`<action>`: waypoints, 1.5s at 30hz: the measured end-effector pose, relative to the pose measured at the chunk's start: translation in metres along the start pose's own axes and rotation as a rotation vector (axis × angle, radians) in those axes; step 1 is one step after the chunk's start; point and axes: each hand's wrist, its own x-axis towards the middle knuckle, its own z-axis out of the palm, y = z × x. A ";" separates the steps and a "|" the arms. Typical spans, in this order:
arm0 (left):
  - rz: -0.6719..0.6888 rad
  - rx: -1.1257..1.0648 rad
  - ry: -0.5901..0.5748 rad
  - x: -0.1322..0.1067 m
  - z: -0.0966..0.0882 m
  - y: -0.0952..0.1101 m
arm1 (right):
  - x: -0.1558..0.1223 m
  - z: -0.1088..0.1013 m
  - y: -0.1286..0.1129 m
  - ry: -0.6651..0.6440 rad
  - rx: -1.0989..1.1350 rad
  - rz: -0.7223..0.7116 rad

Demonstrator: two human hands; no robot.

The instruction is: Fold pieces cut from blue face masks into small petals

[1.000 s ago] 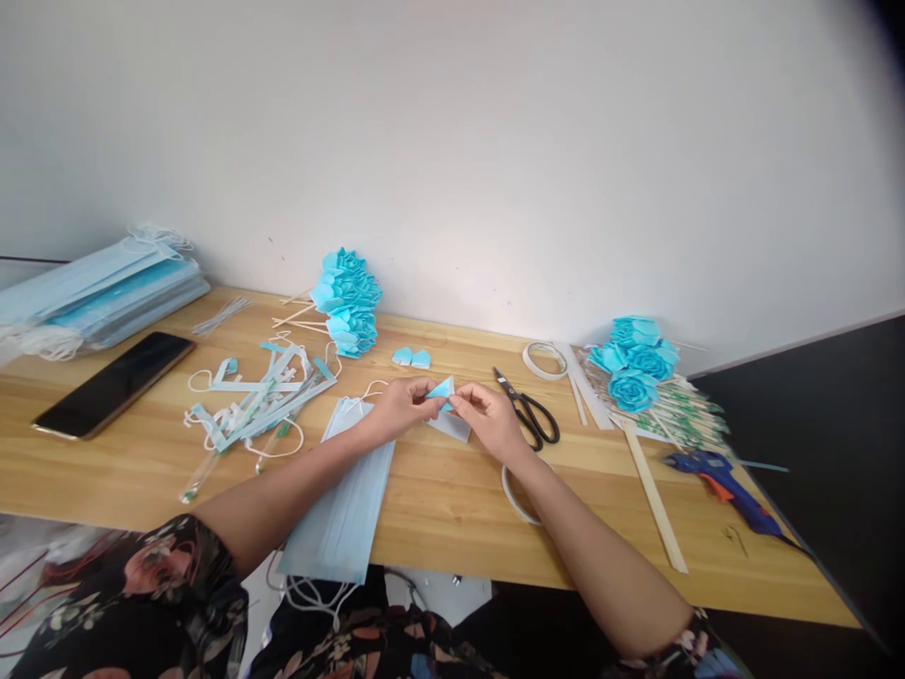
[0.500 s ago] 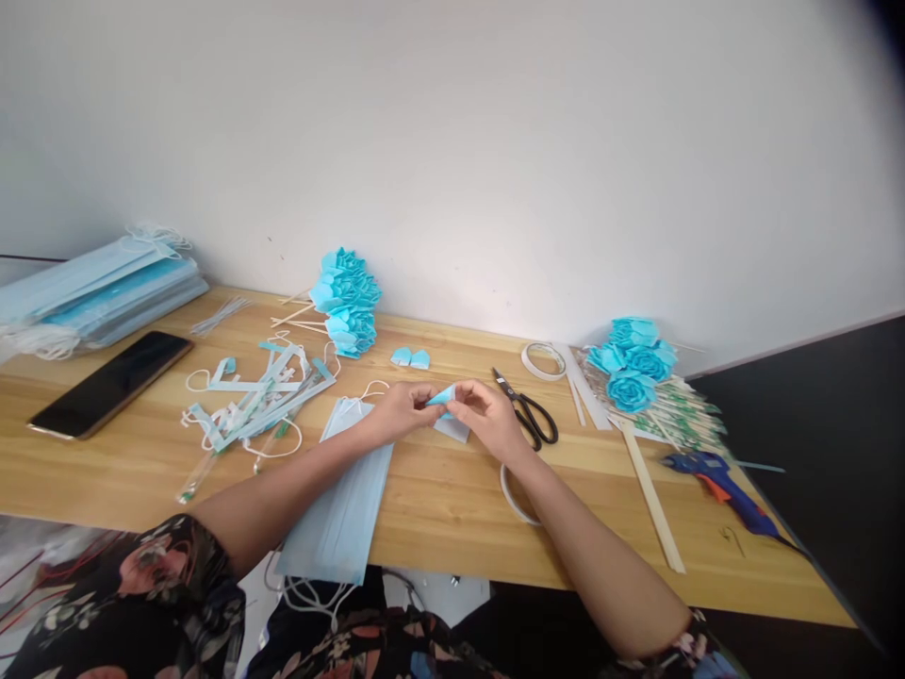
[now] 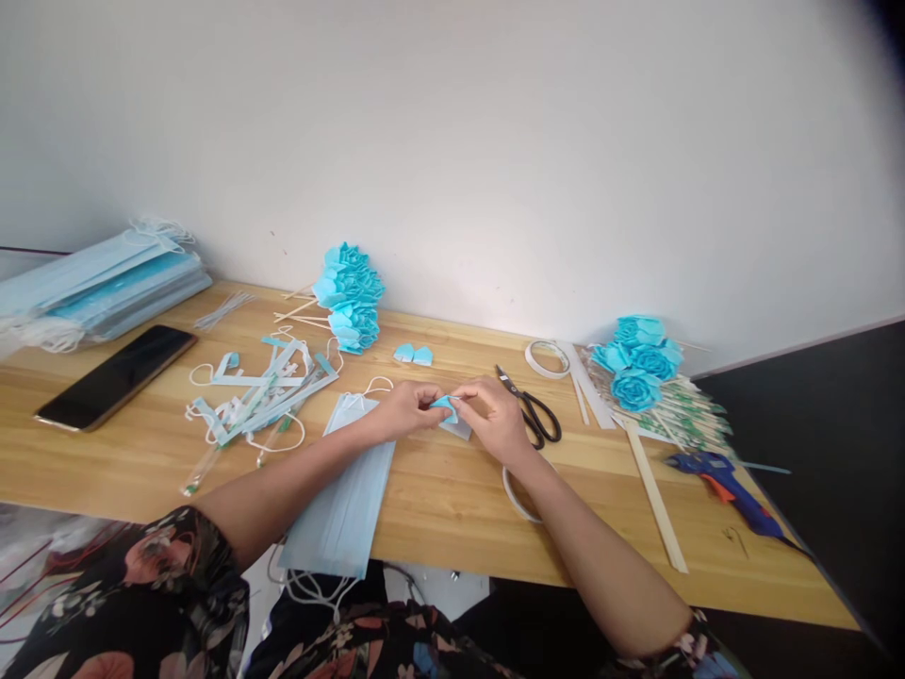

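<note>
Wooden table (image 3: 438, 500) against white wall (image 3: 495, 141), hands pinching blue piece (image 3: 445, 404)

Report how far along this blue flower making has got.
Done: two bunches of blue flowers and two folded petals lie on the table. In hand: the left hand and right hand pinch a small blue piece. Left: a stack of masks is uncut.

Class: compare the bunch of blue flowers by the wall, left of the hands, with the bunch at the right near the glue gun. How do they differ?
The left bunch holds many small flowers packed in a tall cluster; the right bunch shows few, larger, rounder roses. The left bunch's sticks point left on bare table; the right bunch lies on patterned paper. Both are light blue, on sticks.
</note>
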 end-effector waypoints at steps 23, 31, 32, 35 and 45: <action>-0.131 -0.317 -0.021 -0.003 -0.003 0.012 | 0.001 -0.008 0.008 -0.057 -0.210 -0.295; -0.136 -0.339 -0.016 -0.001 -0.001 0.009 | 0.003 -0.009 0.004 -0.067 -0.220 -0.263; -0.134 -0.345 -0.015 0.000 -0.001 0.009 | 0.003 -0.009 0.004 -0.060 -0.228 -0.271; -0.137 -0.346 -0.010 0.000 -0.001 0.009 | 0.003 -0.009 0.004 -0.050 -0.232 -0.287; -0.021 -0.224 0.102 0.002 -0.002 0.003 | 0.001 -0.005 0.001 0.026 0.082 0.145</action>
